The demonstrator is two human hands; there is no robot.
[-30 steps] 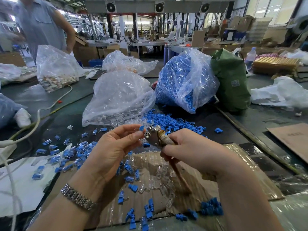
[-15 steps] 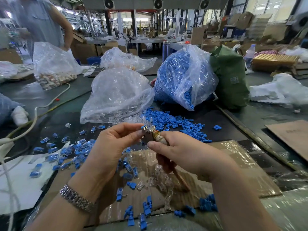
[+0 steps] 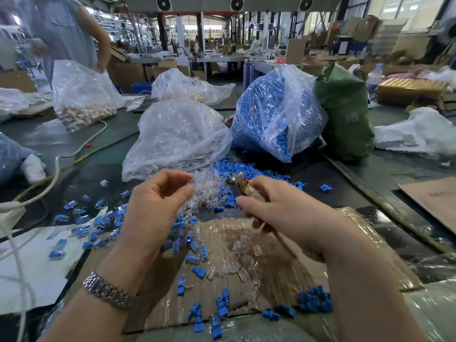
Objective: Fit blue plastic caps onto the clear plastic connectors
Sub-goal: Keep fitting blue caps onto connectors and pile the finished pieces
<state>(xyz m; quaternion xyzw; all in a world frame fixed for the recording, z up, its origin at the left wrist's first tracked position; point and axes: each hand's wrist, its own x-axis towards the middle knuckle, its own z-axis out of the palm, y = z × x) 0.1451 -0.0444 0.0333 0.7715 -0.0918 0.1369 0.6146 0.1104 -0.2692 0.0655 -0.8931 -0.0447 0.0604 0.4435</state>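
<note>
While finished pieces lie scattered on the white sheet at far left, a small blue-tipped part is pinched at the fingertips of the left hand, though it is too blurred to tell whether cap and connector are joined. Loose clear connectors lie just ahead, between both hands and nearer the left. A metal-tipped tool is gripped by the right hand, its long axis pointing left. Blue caps lie beyond. No legible writing is seen.
</note>
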